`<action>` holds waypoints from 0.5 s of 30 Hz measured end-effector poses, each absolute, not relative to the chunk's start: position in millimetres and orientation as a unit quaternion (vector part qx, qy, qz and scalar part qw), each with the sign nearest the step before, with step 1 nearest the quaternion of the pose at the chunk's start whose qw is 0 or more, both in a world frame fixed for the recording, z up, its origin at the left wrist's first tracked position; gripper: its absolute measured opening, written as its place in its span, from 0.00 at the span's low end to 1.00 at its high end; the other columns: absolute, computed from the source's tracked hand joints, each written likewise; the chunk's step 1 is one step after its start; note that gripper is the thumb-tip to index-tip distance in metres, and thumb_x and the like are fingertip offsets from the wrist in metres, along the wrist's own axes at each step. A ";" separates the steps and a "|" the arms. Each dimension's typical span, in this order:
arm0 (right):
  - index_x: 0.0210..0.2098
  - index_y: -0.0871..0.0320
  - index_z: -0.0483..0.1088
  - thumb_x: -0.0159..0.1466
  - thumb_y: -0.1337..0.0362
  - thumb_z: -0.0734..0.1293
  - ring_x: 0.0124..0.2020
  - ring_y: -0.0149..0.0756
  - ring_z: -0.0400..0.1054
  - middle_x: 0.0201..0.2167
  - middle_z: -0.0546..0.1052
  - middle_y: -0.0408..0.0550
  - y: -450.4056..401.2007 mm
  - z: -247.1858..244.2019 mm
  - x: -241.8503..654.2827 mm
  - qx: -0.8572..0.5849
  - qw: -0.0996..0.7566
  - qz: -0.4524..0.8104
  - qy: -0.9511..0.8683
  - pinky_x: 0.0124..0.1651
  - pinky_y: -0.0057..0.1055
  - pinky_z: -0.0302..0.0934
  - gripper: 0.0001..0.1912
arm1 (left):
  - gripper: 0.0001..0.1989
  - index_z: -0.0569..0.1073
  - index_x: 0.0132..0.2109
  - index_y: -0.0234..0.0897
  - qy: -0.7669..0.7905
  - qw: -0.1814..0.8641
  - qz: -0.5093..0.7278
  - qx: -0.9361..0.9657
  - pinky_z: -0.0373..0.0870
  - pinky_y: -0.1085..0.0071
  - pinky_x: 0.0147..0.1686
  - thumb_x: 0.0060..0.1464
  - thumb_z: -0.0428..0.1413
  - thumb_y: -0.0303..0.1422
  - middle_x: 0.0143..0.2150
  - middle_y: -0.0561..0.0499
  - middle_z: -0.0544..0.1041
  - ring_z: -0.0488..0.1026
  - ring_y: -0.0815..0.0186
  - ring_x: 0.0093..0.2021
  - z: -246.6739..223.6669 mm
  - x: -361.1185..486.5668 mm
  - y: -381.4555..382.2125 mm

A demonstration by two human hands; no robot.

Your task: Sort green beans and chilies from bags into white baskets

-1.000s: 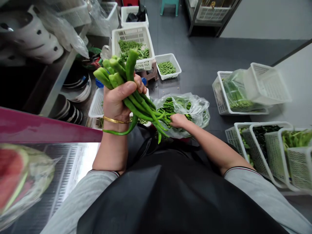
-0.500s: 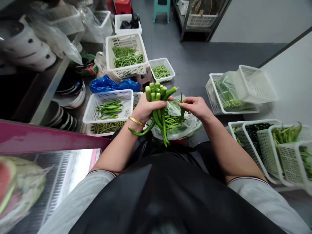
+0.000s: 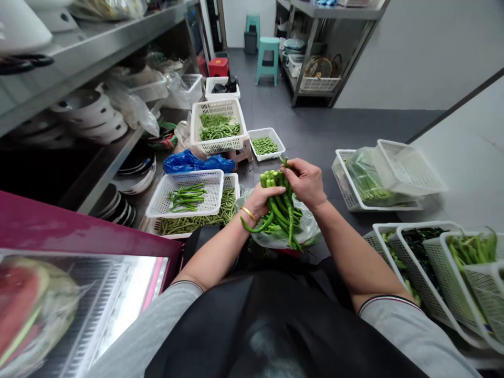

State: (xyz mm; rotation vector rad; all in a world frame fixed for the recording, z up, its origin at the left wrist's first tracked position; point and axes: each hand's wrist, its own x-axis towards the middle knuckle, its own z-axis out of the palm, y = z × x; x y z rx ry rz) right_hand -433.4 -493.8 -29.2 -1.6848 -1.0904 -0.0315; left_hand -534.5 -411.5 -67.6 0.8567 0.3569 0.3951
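Note:
My left hand (image 3: 261,200) is wrapped round a bunch of long green chili peppers (image 3: 280,209), their blunt top ends pointing up and the thin tips hanging down. One curved pepper sticks out toward my wrist. My right hand (image 3: 309,182) touches the far right side of the bunch, its fingers pinched on a green chili pepper (image 3: 284,161) whose upper end shows above them. Under both hands lies an open clear plastic bag (image 3: 312,234) with more green peppers inside. A white basket (image 3: 151,206) to the left holds several loose peppers.
Beneath that basket sits another of green beans (image 3: 173,226). Farther off are a crate of green vegetables (image 3: 218,145) and a small basket of beans (image 3: 264,145). Baskets of greens (image 3: 425,252) line the right. A steel shelf (image 3: 90,39) stands left, a teal stool (image 3: 268,60) ahead.
My right hand has brought its pepper left to the bunch; before, the hands were apart. The view has tilted up, showing more of the room ahead.

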 end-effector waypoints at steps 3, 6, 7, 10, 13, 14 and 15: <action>0.29 0.57 0.75 0.58 0.61 0.67 0.30 0.32 0.69 0.29 0.78 0.45 -489.7 -31.1 -437.9 -0.696 0.549 -0.021 -0.463 0.38 0.30 0.64 0.06 | 0.19 0.74 0.36 0.33 0.174 0.880 0.202 0.393 0.73 0.66 0.35 0.30 0.66 0.29 0.29 0.52 0.77 0.74 0.65 0.27 -71.4 -537.5 -414.8; 0.32 0.57 0.75 0.58 0.57 0.69 0.26 0.30 0.67 0.26 0.76 0.42 -495.9 -27.7 -432.0 -0.684 0.602 0.020 -0.411 0.30 0.28 0.64 0.10 | 0.15 0.75 0.35 0.34 0.189 0.880 0.185 0.394 0.73 0.67 0.33 0.34 0.64 0.29 0.28 0.51 0.78 0.75 0.65 0.27 -74.8 -543.5 -406.8; 0.32 0.58 0.75 0.58 0.56 0.69 0.24 0.29 0.66 0.23 0.75 0.41 -499.9 -26.2 -427.9 -0.684 0.617 0.031 -0.388 0.27 0.26 0.63 0.11 | 0.13 0.75 0.34 0.33 0.202 0.881 0.178 0.390 0.73 0.67 0.32 0.36 0.63 0.29 0.26 0.51 0.77 0.75 0.64 0.27 -76.8 -546.0 -401.6; 0.29 0.58 0.73 0.57 0.54 0.70 0.17 0.26 0.61 0.18 0.70 0.37 -512.3 -24.3 -413.9 -0.692 0.637 0.042 -0.338 0.19 0.23 0.58 0.12 | 0.06 0.74 0.30 0.32 0.248 0.886 0.171 0.352 0.74 0.71 0.31 0.41 0.58 0.29 0.23 0.51 0.76 0.75 0.66 0.26 -85.0 -555.1 -383.9; 0.28 0.58 0.72 0.57 0.52 0.71 0.15 0.24 0.60 0.17 0.68 0.36 -517.9 -28.3 -407.1 -0.686 0.652 0.012 -0.323 0.16 0.22 0.58 0.14 | 0.05 0.74 0.30 0.32 0.270 0.896 0.156 0.315 0.73 0.74 0.31 0.43 0.56 0.28 0.23 0.50 0.78 0.76 0.68 0.26 -91.0 -565.4 -376.0; 0.29 0.57 0.72 0.58 0.51 0.71 0.15 0.24 0.61 0.18 0.69 0.36 -518.0 -30.1 -407.7 -0.677 0.661 -0.016 -0.323 0.17 0.22 0.59 0.15 | 0.06 0.75 0.31 0.31 0.268 0.901 0.137 0.311 0.73 0.75 0.31 0.43 0.56 0.28 0.24 0.49 0.78 0.76 0.68 0.26 -91.4 -568.7 -377.2; 0.32 0.56 0.73 0.59 0.51 0.70 0.17 0.24 0.62 0.20 0.70 0.37 -517.7 -31.5 -409.6 -0.667 0.668 -0.050 -0.326 0.19 0.23 0.62 0.14 | 0.07 0.75 0.32 0.30 0.263 0.907 0.114 0.309 0.73 0.75 0.30 0.44 0.56 0.28 0.25 0.48 0.79 0.76 0.68 0.25 -91.0 -571.8 -380.3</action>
